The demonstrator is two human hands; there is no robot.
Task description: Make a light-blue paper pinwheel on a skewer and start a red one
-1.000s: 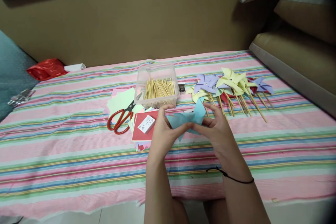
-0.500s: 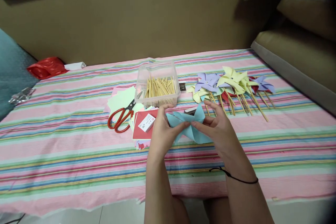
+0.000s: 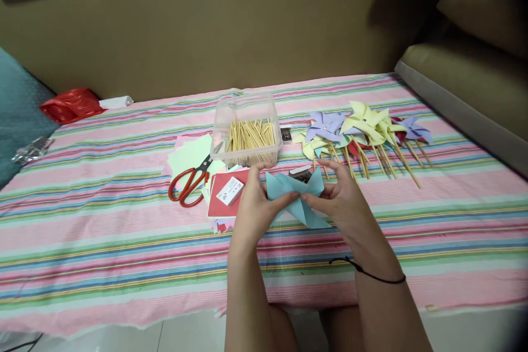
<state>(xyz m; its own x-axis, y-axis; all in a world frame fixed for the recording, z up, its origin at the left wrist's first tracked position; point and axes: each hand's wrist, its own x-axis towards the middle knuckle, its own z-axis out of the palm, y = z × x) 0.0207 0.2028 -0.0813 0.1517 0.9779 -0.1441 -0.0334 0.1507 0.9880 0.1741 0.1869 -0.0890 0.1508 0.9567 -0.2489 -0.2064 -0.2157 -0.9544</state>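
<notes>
1. Folding a blue paper pinwheel (image 3: pixel 297 198): the left hand (image 3: pixel 254 210) and right hand (image 3: pixel 345 206) both pinch it at its centre, above the striped cloth (image 3: pixel 103 220).
2. Next, judging by the finished pinwheels (image 3: pixel 363 135), it needs pinning to a stick from the clear tub (image 3: pixel 246 129).

Small box (image 3: pixel 300 174) behind blue paper (image 3: pixel 293 193) mostly hidden; print on white card (image 3: pixel 230 191) left of paper too small to read

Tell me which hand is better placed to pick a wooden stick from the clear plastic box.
Left hand, probably: it sits just below the clear plastic box of wooden sticks; the right hand is farther away. Both pinch the blue folded paper.
</notes>
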